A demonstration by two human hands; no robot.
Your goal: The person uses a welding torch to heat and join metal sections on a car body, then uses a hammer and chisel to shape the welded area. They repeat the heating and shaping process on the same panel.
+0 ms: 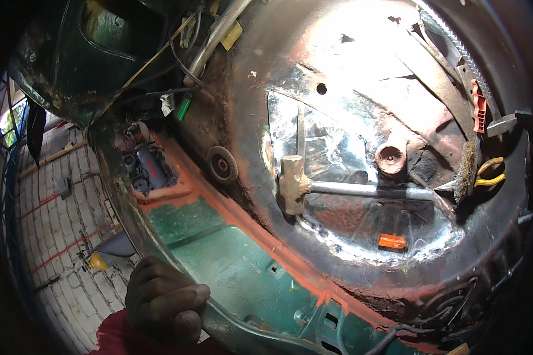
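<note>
A: Catalogue the hands for me, from your end of the feed.

B: I list one: left hand [163, 302], red sleeve [115, 332], lower left. Fingers [172, 303] bent well inward at the rim [238, 322] of a green panel [219, 260]. I cannot tell whether they grip that rim or only rest there. Right hand: outside my view, so I cannot tell the state of its fingers.

A: And the panel itself?

B: Green, orange-red along its border, lying between the left hand and a round metal well [260, 248]. Rim curved, running down past the left hand.

A: Contents of the well?

B: One hammer [361, 189], block head to the left, pale handle to the right. One small orange item [392, 241], below the handle; kind unclear to me. Yellow handles [491, 179], a pair, right side. One slotted orange handle [478, 106], above those. One second hammer [503, 123], just beside that handle.

A: Elsewhere?

B: One round disc [222, 165], standing tilted at the well's left side. One dark power tool [151, 168], left of the disc. Pale brickwork [65, 236], far left.
</note>
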